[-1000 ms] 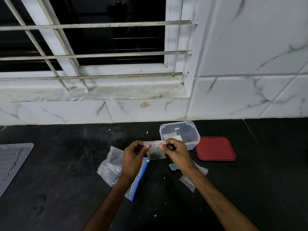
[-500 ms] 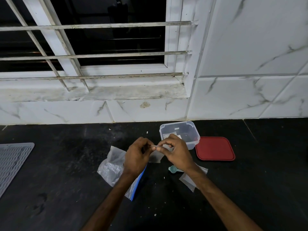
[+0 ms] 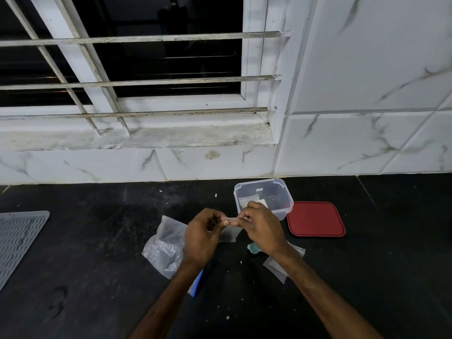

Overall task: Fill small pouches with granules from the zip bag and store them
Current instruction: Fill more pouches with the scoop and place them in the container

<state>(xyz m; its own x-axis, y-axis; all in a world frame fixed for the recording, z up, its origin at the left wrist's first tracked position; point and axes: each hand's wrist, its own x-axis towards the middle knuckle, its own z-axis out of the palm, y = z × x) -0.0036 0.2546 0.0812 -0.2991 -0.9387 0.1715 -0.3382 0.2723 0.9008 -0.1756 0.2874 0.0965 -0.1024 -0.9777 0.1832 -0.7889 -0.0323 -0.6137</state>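
A small clear pouch hangs between my hands above the black counter; my left hand and my right hand both pinch its top strip, thumbs and fingers pressed together. The large zip bag with a blue seal lies crumpled on the counter under my left wrist. A clear plastic tub stands just behind my right hand with flat pouches inside. Its red lid lies to the right. A small teal scoop and empty pouches lie under my right wrist.
A grey ribbed mat lies at the left edge of the counter. A white marble-tiled wall and a barred window sill rise behind the tub. Small white crumbs dot the counter.
My hands have drawn closer together along the pouch's top strip, and the pouch now hangs lower and mostly hidden behind my fingers.
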